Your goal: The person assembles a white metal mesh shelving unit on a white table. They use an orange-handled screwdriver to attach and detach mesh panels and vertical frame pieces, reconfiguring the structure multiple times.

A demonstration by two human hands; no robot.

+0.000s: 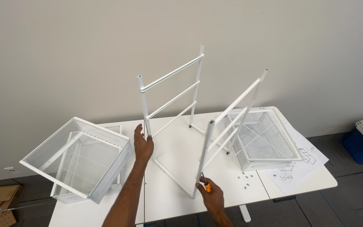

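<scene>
Now working on the white frame [171, 75], standing upright in the middle of the table [169, 201], between two mesh baskets. Steadying the left post [145, 109] with the left hand [143, 145]: fingers nearly straight and pointing up, palm lying against the post low down, not really closing around it. Gripping an orange-handled screwdriver [206, 186] in the right hand [212, 196], fist closed on the handle, at the foot of the near post [205, 151], just at the joint with the base rail [171, 176]. Not seeing the tip itself, nor any screw there, both being hidden behind the hand and the post.

Probably tightening this bottom joint. For doing it well: holding the screwdriver straight in line with the screw and pressing into it while turning, so avoiding a slipping tip and a damaged head. Pushing back with the left hand just enough, the frame looking light and tall and so easy to tip or twist. Perhaps wrapping the left fingers around the post for a firmer hold. Not forcing the last turn before checking the post for squareness with the rail.

Minding also the left basket [78, 157], lying tilted near the table edge and close to the left forearm, and the small loose screws [245, 176] lying on the table beside the right basket [265, 138], near the paper sheet [299, 168].
</scene>
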